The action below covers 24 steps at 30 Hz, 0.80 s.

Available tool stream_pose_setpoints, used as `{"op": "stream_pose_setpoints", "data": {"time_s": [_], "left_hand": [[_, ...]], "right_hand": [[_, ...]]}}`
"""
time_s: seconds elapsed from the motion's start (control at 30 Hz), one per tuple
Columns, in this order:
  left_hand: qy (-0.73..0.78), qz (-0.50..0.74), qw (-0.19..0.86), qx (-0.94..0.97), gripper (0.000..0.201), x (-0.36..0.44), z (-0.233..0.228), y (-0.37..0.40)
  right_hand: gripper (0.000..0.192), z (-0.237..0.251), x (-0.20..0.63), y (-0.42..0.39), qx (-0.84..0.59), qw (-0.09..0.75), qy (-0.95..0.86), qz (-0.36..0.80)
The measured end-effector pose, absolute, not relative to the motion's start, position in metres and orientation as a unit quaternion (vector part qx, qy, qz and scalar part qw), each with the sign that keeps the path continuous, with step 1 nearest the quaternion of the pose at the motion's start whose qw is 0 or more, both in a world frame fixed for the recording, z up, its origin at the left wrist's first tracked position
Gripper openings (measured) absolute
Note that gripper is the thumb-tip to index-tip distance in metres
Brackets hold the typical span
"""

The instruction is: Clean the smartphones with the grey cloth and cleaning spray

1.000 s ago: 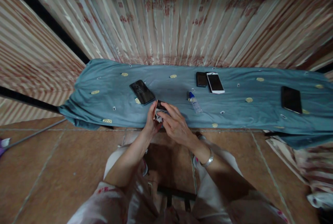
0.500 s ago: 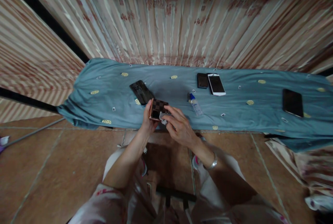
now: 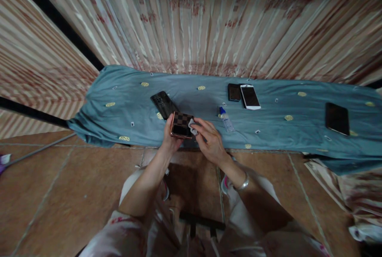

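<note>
Head view: left hand (image 3: 170, 135) clamps a checkered phone (image 3: 182, 125) by its left edge, held just above the near edge of the blue cloth (image 3: 119, 90). Right hand (image 3: 210, 139) pinches a small white wipe (image 3: 193, 127) against the phone's right side. Spray bottle (image 3: 226, 118) lies just right of the phone; black phone (image 3: 164, 104) just behind-left; white phone (image 3: 250, 96) farther right.

Phone (image 3: 182, 125) between hands, over table (image 3: 125, 90) front edge — bottle (image 3: 226, 117) right, cracked phone (image 3: 163, 104) behind-left
</note>
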<state>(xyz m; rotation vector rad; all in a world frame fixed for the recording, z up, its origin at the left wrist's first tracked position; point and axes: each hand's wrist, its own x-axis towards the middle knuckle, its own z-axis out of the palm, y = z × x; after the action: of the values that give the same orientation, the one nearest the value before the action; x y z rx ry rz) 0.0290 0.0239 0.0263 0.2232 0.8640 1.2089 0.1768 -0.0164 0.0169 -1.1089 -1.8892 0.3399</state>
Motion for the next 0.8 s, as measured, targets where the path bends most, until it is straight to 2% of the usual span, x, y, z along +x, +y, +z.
{"op": "stream_pose_setpoints", "data": {"time_s": [0.33, 0.63, 0.8], "left_hand": [[0.392, 0.527, 0.744, 0.120, 0.038, 0.036, 0.029, 0.015], [0.389, 0.551, 0.731, 0.104, 0.018, 0.045, 0.017, 0.010], [0.390, 0.536, 0.741, 0.111, 0.025, 0.040, 0.019, 0.015]], "right_hand": [[0.038, 0.018, 0.178, -0.012, -0.462, 0.406, -0.769, 0.175], [0.043, 0.023, 0.172, -0.011, -0.438, 0.378, -0.791, 0.197], [0.043, 0.019, 0.178, -0.006, -0.468, 0.373, -0.776, 0.197]]}}
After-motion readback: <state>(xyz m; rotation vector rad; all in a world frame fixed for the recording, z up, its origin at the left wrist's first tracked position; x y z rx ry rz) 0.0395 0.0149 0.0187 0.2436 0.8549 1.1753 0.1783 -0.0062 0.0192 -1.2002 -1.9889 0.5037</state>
